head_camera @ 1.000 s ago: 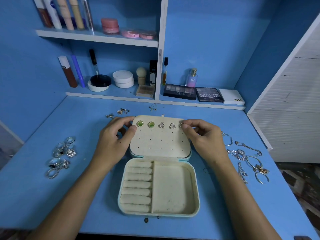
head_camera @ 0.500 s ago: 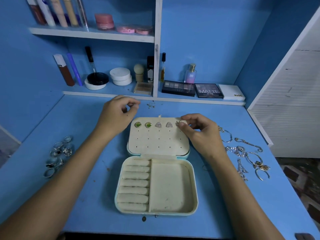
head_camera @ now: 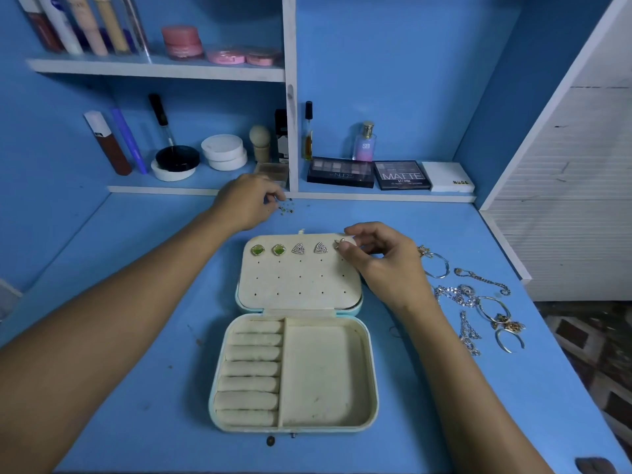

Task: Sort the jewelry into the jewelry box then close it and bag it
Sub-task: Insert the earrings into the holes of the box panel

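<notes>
— How many earrings have you got pinned in the lid so far?
— You have two green earrings and two silver triangular ones on the far row, with a fifth stud under your fingers.
— And the ring rolls in the near tray?
— You can count seven, on the left side.
— Palettes on the far shelf?
— You have two dark palettes and one white box.

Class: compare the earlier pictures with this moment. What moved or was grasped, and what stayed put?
The left hand left the lid's left edge and reached away to the small loose pieces near the shelf, fingers closing on them. The right hand still pinches an earring at the lid's top right. The jewelry box and four mounted earrings stayed put.
</notes>
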Demonstrator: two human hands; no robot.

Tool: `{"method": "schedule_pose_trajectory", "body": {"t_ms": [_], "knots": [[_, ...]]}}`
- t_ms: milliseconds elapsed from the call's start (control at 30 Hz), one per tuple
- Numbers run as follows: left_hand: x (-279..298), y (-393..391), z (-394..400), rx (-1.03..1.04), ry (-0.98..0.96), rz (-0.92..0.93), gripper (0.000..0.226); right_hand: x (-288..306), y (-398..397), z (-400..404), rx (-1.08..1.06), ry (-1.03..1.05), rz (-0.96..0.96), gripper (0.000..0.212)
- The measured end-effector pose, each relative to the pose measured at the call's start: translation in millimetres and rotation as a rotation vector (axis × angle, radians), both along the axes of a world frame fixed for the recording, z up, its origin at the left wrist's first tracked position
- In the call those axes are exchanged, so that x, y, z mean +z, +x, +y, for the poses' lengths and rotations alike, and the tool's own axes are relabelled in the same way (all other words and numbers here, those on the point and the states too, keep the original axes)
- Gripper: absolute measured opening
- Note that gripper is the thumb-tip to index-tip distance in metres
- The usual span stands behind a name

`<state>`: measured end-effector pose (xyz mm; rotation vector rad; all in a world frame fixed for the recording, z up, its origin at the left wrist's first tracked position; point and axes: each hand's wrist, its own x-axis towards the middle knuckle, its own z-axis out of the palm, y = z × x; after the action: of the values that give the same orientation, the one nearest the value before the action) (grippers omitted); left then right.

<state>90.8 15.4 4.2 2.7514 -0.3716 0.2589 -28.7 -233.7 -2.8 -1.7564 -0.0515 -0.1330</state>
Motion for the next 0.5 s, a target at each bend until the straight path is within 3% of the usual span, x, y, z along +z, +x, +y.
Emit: {"method": "schedule_pose_trajectory", "body": {"t_ms": [500], "knots": [[4.3,-3.4,0.7,0.041,0.014,0.011,0.013,1.1,1.8,-0.9,0.014,-0.031,-0.008,0.014]]}}
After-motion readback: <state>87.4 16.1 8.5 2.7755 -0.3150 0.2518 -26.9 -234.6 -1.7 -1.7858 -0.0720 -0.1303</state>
